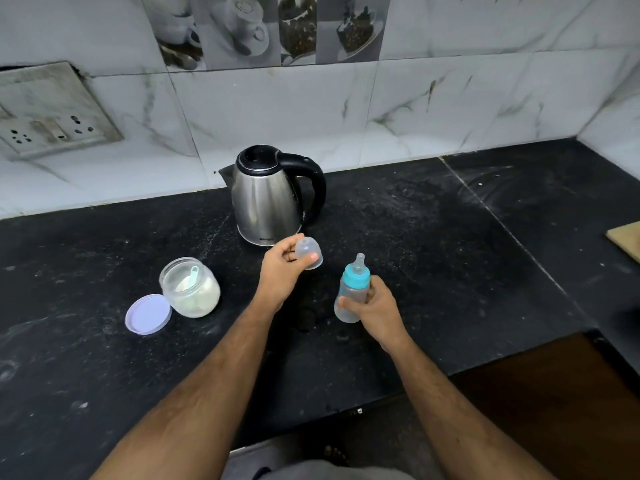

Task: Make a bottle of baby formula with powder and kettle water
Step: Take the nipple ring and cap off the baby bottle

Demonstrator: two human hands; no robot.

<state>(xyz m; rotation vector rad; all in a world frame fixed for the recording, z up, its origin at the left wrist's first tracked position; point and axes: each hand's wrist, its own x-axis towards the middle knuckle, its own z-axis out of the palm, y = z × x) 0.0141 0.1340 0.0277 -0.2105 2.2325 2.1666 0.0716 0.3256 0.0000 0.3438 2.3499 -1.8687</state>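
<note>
My right hand (pixel 379 311) grips a clear baby bottle (pixel 350 292) with a teal collar and its teat on, held upright above the black counter (pixel 450 271). My left hand (pixel 282 271) pinches the bottle's clear dome cap (pixel 309 253), off the bottle and just left of it. A steel kettle (pixel 268 199) with a black handle and shut lid stands behind my hands. To the left, an open clear jar (pixel 189 287) of white powder holds a pale scoop (pixel 192 275). Its lilac lid (pixel 148 314) leans against the jar's left side.
A tiled wall runs behind the counter, with a socket plate (pixel 48 112) at the far left. A tan board corner (pixel 625 239) pokes in at the right edge. The counter's front edge drops off near my body at the lower right.
</note>
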